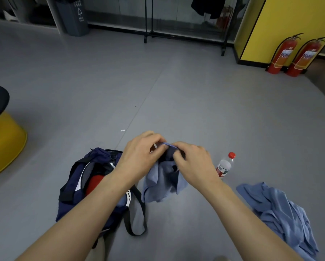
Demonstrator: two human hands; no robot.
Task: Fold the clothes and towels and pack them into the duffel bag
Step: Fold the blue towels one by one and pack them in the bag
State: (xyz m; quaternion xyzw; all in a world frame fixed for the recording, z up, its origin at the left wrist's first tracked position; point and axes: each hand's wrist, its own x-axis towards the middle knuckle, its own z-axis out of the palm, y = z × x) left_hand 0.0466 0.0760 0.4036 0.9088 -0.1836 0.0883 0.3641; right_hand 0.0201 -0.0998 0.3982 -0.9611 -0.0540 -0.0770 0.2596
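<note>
I hold a light blue garment [162, 182] up in front of me, its lower part hanging just above the grey floor. My left hand [141, 153] and my right hand [191, 160] both pinch its top edge, close together. To the left and below lies the navy duffel bag [77, 193], unzipped, with something red [94, 182] inside and its black strap [137, 213] looped on the floor. A second crumpled blue garment [282, 213] lies on the floor at the right.
A plastic bottle [224, 165] with a red cap stands on the floor just right of my hands. A yellow stool [4, 142] with a black top is at the far left. Two red fire extinguishers [293, 55] stand by a yellow wall at the back right, beside a black clothes rack [186, 32].
</note>
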